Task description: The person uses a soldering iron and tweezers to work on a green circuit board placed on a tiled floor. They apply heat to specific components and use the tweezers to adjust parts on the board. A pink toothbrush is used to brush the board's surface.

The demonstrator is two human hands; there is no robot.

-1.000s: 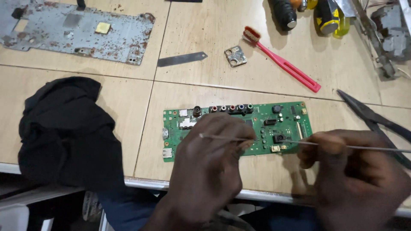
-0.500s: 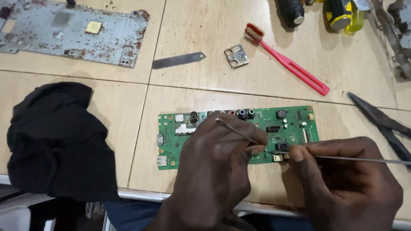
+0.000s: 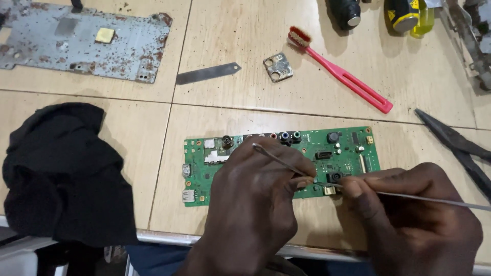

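Note:
A green circuit board (image 3: 342,148) lies flat near the table's front edge. My left hand (image 3: 253,204) rests on the board's middle and pinches slim metal tweezers (image 3: 279,161) whose tips point at a small part by the board's lower edge. My right hand (image 3: 414,220) sits at the board's lower right corner and grips a thin metal rod (image 3: 440,200) that runs off to the right. The rod's tip meets the tweezers' tips at a small gold-coloured component (image 3: 330,189).
A black cloth (image 3: 61,174) lies at the left. A rusty metal plate (image 3: 76,48) lies at the back left, with a grey metal strip (image 3: 207,74), a small square bracket (image 3: 278,67) and a red toothbrush (image 3: 342,74) behind the board. Black pliers (image 3: 458,145) lie at the right.
The view has shifted slightly, so everything sits lower in frame. Both hands have closed in on the board's lower edge; the rod's tip and tweezers now meet at the small component.

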